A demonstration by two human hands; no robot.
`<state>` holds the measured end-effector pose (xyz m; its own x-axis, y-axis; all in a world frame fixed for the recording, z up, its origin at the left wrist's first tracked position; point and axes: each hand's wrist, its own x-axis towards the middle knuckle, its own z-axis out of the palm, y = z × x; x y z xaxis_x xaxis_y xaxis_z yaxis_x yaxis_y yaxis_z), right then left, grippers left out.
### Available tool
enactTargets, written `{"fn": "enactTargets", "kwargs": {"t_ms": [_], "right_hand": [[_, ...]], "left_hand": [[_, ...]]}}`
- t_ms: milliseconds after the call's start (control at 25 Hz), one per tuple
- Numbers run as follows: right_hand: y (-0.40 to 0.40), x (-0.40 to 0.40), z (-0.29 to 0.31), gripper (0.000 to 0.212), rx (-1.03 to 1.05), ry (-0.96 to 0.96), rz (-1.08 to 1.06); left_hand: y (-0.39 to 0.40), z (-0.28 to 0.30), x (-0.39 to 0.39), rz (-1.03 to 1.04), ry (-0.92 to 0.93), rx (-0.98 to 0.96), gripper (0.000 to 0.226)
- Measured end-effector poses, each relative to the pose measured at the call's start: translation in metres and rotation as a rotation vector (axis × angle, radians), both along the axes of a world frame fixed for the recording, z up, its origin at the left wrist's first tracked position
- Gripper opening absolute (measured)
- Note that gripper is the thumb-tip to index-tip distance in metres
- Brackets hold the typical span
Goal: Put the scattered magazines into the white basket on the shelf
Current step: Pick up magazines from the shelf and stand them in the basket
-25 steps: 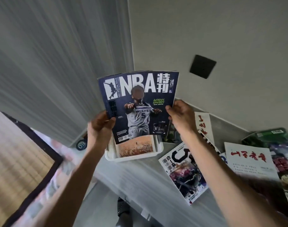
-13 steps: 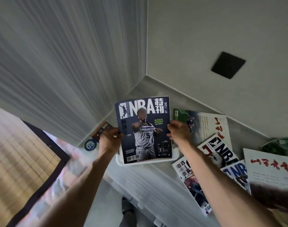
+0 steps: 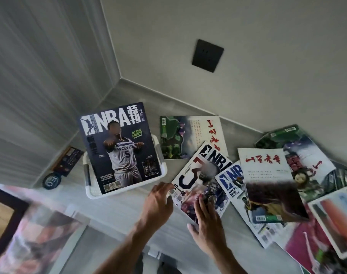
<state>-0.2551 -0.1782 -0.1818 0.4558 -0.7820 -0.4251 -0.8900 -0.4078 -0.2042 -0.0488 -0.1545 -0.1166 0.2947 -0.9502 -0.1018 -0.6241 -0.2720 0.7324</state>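
Note:
A dark NBA magazine (image 3: 119, 149) with a Wolves player on its cover lies in the white basket (image 3: 160, 165), standing out over the rim. Right of the basket, several more magazines are scattered on the grey shelf (image 3: 117, 212). The nearest is a white NBA magazine (image 3: 196, 175) with a big dark number. My left hand (image 3: 158, 200) hovers at its lower left corner, fingers apart. My right hand (image 3: 206, 224) rests on its bottom edge, fingers spread. Neither hand grips anything.
Behind lie a green-and-white magazine (image 3: 190, 135), a white one with red characters (image 3: 267, 180) and a pile at far right (image 3: 317, 175). A black wall plate (image 3: 207, 55) is above. A round badge (image 3: 51, 180) and dark card (image 3: 68, 161) sit left of the basket.
Both hands let go of the dark NBA magazine, which now rests in the basket. They moved right and down to the white NBA magazine. The view tilted down.

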Motion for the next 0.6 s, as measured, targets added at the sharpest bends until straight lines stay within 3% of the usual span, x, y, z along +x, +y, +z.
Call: {"fn": "enactTargets", "kwargs": {"t_ms": [120, 200, 280, 360, 440, 480, 600], "right_hand": [[0.023, -0.027, -0.005, 0.091, -0.001, -0.057, 0.041], [0.031, -0.039, -0.003, 0.089, 0.041, -0.074, 0.060], [0.033, -0.049, -0.003, 0.082, 0.066, -0.120, 0.067], [0.030, -0.056, 0.003, 0.066, 0.116, -0.247, 0.014], [0.019, -0.061, 0.013, 0.039, 0.248, -0.452, -0.163], [0.010, -0.062, 0.020, 0.029, 0.363, -0.535, -0.321], [-0.024, -0.063, 0.036, 0.035, 0.446, -0.789, -0.850]], "left_hand": [[-0.017, -0.020, -0.026, -0.167, -0.081, 0.309, 0.061], [-0.028, -0.030, -0.036, -0.100, -0.001, 0.427, 0.073], [-0.038, -0.037, -0.044, 0.132, 0.209, 0.467, 0.068], [-0.044, -0.041, -0.044, 0.292, 0.433, 0.464, 0.045], [-0.045, -0.040, -0.051, 0.299, 0.592, 0.440, 0.018], [-0.044, -0.037, -0.057, 0.261, 0.589, 0.386, 0.020], [-0.021, -0.019, -0.071, 0.165, 0.470, 0.086, 0.026]]}}
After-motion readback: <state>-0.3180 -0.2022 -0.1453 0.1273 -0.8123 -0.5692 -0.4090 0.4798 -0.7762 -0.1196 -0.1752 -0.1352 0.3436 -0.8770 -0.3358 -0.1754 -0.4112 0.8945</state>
